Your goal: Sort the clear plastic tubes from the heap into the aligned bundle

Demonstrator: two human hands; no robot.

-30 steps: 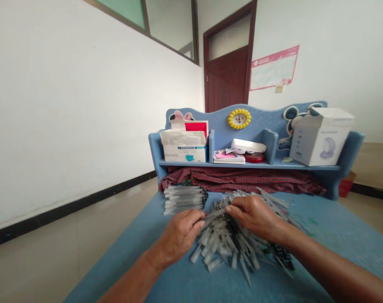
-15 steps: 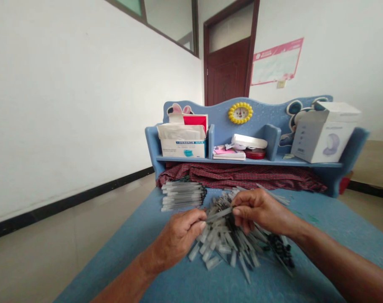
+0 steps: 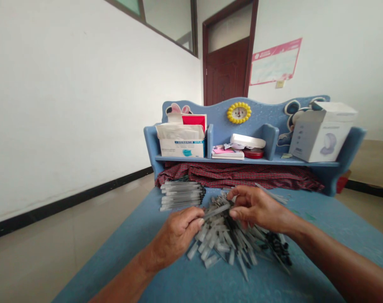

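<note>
My left hand (image 3: pixel 181 229) is closed, thumb and fingers pinching one end of a frosted pen (image 3: pixel 217 211) that slants up to the right. My right hand (image 3: pixel 254 208) is at the pen's other end, its thumb and index finger apart around it; whether they still touch it is hard to see. Below both hands spreads a loose pile of frosted pen parts (image 3: pixel 213 240) with dark thin pieces among them. Small black caps (image 3: pixel 278 248) lie at the pile's right side. A neat stack of frosted pens (image 3: pixel 180 195) with dark ends lies behind my left hand.
The blue desk (image 3: pixel 191 282) has a raised shelf (image 3: pixel 191 159) along its back. On it are a mask box (image 3: pixel 181 147), papers (image 3: pixel 227 155), a red tin (image 3: pixel 253 154) and a white carton (image 3: pixel 324 134). Checked cloth (image 3: pixel 242 174) is bunched beneath the shelf.
My right thumb and fingers have spread apart at the pen's end, where they were pinched together before. My left hand keeps its hold. The whole view has shifted very slightly.
</note>
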